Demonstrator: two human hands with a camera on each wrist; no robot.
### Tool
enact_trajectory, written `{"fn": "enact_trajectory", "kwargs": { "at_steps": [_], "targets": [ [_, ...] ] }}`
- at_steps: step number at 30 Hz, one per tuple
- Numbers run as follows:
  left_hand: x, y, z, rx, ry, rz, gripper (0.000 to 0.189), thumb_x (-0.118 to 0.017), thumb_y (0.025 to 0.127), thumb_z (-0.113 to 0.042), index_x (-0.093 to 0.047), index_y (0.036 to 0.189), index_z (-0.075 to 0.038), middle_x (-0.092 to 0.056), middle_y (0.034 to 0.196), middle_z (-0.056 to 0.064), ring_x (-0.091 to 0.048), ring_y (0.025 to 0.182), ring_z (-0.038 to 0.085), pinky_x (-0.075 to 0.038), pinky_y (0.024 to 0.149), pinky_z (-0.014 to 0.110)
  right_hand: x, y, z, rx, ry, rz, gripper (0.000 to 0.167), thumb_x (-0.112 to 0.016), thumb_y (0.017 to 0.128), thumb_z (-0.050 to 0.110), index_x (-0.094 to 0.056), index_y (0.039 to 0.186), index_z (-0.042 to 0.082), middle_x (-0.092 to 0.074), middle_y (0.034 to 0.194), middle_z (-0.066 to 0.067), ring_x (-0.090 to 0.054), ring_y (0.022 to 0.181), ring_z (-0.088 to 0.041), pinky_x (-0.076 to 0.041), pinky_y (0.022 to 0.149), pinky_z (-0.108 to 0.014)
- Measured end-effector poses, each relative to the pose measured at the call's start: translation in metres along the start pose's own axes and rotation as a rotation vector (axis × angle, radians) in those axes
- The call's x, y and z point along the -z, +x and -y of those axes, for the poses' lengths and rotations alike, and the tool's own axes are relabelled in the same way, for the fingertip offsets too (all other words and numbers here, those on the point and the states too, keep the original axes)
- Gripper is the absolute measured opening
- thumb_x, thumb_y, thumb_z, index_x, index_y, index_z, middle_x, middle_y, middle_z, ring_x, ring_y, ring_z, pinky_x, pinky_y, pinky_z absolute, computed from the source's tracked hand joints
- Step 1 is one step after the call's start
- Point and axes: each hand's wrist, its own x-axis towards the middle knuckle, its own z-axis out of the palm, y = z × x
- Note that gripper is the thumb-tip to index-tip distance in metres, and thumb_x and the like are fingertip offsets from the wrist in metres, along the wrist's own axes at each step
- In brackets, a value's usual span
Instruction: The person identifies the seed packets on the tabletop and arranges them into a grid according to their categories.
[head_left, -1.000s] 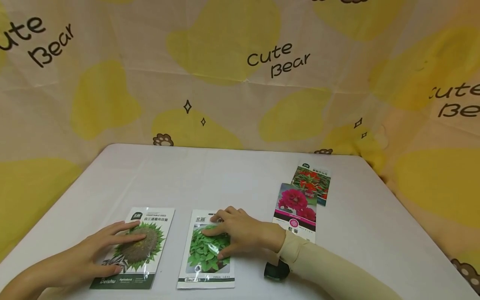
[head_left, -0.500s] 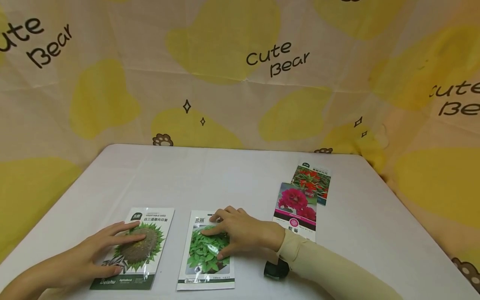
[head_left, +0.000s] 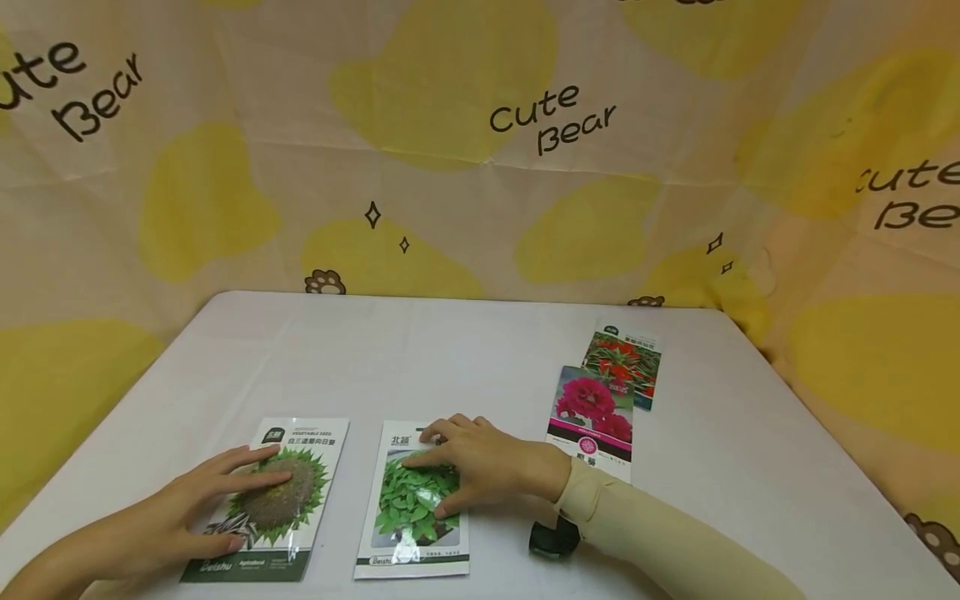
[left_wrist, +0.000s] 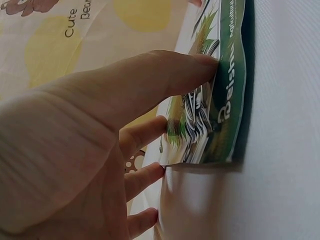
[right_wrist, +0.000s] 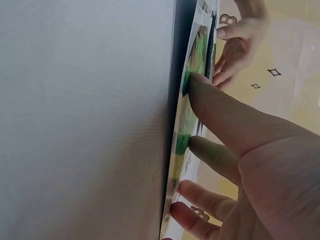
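leaf packet (head_left: 412,500) lies on the table (head_left: 420,358), under the right hand (head_left: 491,458): fingers spread, touching its face, nothing pinched. from here i judge it light, bendy, slick; take by side edges. left of the leaf packet, sunflower packet (head_left: 288,504); left hand (head_left: 176,508) rests on it, fingers extended, gripping nothing. right of the leaf packet, farther back, pink-flower packet (head_left: 588,408) overlaps red-flower packet (head_left: 630,358).

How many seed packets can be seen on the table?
4: the sunflower packet under the left hand, the green-leaf packet under the right hand, and farther right the pink-flower packet, which overlaps the red-flower packet behind it. Others could be hidden beneath.
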Motion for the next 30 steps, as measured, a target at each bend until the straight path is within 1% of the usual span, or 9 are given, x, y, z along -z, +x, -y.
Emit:
{"fn": "enact_trajectory", "kwargs": {
  "at_steps": [4,8,12,15,19,22,24,27,30],
  "targets": [
    [-0.001,-0.001,0.001,0.009,0.009,-0.001,0.074,-0.085,0.077,-0.022,-0.055,0.145,-0.027,-0.032,0.159,-0.017,-0.005,0.147,-0.014,-0.002,0.098,-0.002,0.001,0.001,0.000,0.011,-0.007,-0.003,0.070,-0.078,0.084,0.051,-0.050,0.148,0.040,-0.047,0.150,0.000,-0.044,0.132,-0.017,-0.040,0.099,-0.033],
    [-0.001,-0.002,0.001,0.001,0.017,-0.006,0.074,-0.085,0.077,-0.022,-0.056,0.144,-0.027,-0.032,0.160,-0.016,-0.005,0.147,-0.014,-0.002,0.099,-0.003,0.002,0.002,0.001,0.022,-0.006,-0.012,0.072,-0.080,0.083,0.049,-0.051,0.148,0.038,-0.049,0.148,-0.001,-0.046,0.129,-0.016,-0.041,0.100,-0.032],
    [0.000,-0.002,0.001,-0.011,0.029,-0.013,0.075,-0.086,0.075,-0.022,-0.056,0.144,-0.027,-0.033,0.159,-0.016,-0.006,0.148,-0.013,-0.002,0.099,-0.002,0.006,0.001,0.001,0.016,0.023,-0.017,0.072,-0.081,0.083,0.048,-0.052,0.147,0.037,-0.048,0.149,0.000,-0.045,0.132,-0.017,-0.042,0.104,-0.035],
    [0.001,-0.003,0.000,-0.009,0.020,-0.010,0.076,-0.085,0.075,-0.021,-0.056,0.144,-0.027,-0.033,0.159,-0.015,-0.005,0.149,-0.013,-0.003,0.100,-0.001,0.013,-0.004,-0.002,-0.009,0.065,-0.045,0.072,-0.081,0.082,0.047,-0.052,0.147,0.035,-0.048,0.149,-0.001,-0.046,0.133,-0.019,-0.042,0.108,-0.040],
    [0.001,-0.002,-0.001,0.000,0.010,-0.002,0.076,-0.085,0.076,-0.021,-0.055,0.145,-0.027,-0.033,0.160,-0.015,-0.004,0.149,-0.013,-0.001,0.100,-0.001,0.024,-0.018,-0.015,-0.070,0.126,-0.097,0.071,-0.082,0.083,0.042,-0.055,0.147,0.029,-0.051,0.147,-0.005,-0.048,0.132,-0.024,-0.042,0.108,-0.047],
    [0.001,-0.001,-0.001,-0.005,0.027,-0.006,0.075,-0.085,0.076,-0.023,-0.056,0.144,-0.028,-0.033,0.160,-0.015,-0.005,0.149,-0.013,-0.001,0.100,-0.002,0.029,-0.030,-0.028,-0.108,0.156,-0.122,0.068,-0.082,0.083,0.038,-0.057,0.145,0.025,-0.053,0.145,-0.007,-0.050,0.130,-0.027,-0.041,0.108,-0.051],
    [0.002,0.000,-0.001,-0.008,0.033,-0.009,0.075,-0.085,0.076,-0.024,-0.056,0.144,-0.028,-0.033,0.160,-0.015,-0.005,0.149,-0.014,-0.001,0.100,-0.002,0.031,-0.037,-0.038,-0.120,0.169,-0.135,0.068,-0.082,0.084,0.037,-0.057,0.145,0.023,-0.053,0.144,-0.009,-0.050,0.131,-0.029,-0.041,0.107,-0.053],
    [0.002,-0.001,-0.002,-0.006,0.037,-0.009,0.075,-0.085,0.076,-0.024,-0.056,0.144,-0.028,-0.033,0.160,-0.016,-0.005,0.147,-0.015,-0.001,0.100,-0.002,0.031,-0.046,-0.050,-0.151,0.192,-0.141,0.066,-0.081,0.085,0.036,-0.057,0.145,0.022,-0.052,0.146,-0.010,-0.049,0.133,-0.031,-0.040,0.108,-0.056],
    [0.001,-0.001,-0.002,-0.005,0.024,-0.006,0.074,-0.085,0.076,-0.024,-0.056,0.144,-0.028,-0.033,0.160,-0.016,-0.006,0.147,-0.015,-0.001,0.099,-0.002,0.029,-0.055,-0.061,-0.183,0.227,-0.157,0.065,-0.080,0.086,0.036,-0.057,0.145,0.022,-0.050,0.147,-0.009,-0.049,0.134,-0.031,-0.041,0.108,-0.056]
  ]
}}
